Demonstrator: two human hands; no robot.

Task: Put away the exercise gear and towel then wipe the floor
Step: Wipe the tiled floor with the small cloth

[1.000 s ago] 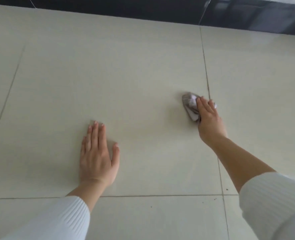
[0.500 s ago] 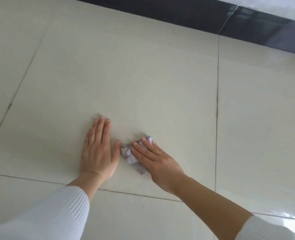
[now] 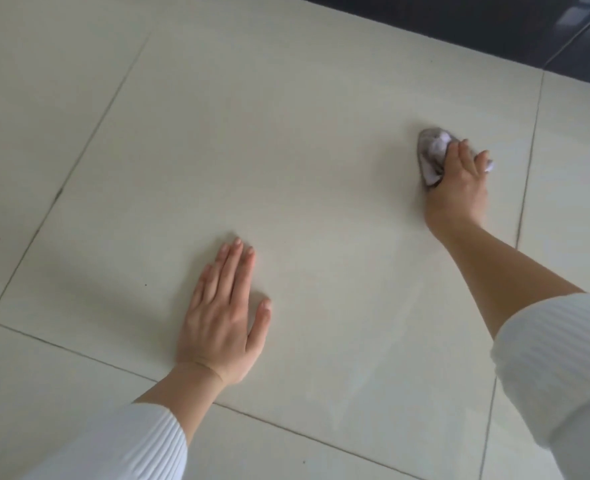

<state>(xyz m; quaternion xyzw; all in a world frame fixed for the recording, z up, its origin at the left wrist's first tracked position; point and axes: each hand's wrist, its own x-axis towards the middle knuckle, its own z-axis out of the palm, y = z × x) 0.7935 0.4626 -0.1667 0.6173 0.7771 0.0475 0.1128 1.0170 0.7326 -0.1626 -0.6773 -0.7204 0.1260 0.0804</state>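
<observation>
right hand point(image 3: 460, 183) presses crumpled rag point(image 3: 431, 151) on floor point(image 3: 286, 133); left hand point(image 3: 217, 320) flat.

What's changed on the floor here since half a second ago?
The right hand swept the cloth away from the left hand, out to the right, stopping just short of the grout line. It still presses the cloth to the floor. The left hand stayed flat on the floor.

2 hands point(image 3: 217, 320) point(image 3: 460, 192), 1 cloth point(image 3: 431, 150)
</observation>
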